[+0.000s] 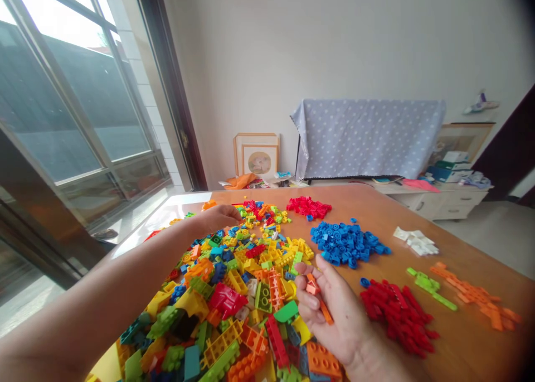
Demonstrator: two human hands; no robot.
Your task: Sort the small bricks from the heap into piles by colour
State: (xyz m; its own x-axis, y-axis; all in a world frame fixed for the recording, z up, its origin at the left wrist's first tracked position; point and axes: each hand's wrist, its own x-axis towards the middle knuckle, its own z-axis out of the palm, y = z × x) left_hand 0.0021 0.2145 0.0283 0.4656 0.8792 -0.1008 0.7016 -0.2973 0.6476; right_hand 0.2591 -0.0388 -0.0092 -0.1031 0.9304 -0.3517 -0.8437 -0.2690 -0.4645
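- Bright daylight came from the large window (71, 86) on the left, its sky washed out to white.
- Glare bleached the left far end of the table (355, 203).
- The wall (251, 53) was evenly and softly lit.
- Dark shadows filled gaps among the heaped bricks (228, 281).
- Wide-angle distortion slanted and stretched the window's frame.
- The right-hand corners darkened, and the orange pieces (476, 294) there looked soft.

Orange pieces (312, 286), one slender, lie in the right hand (339, 306) at the right side of a jumbled multicoloured brick heap (228, 301).
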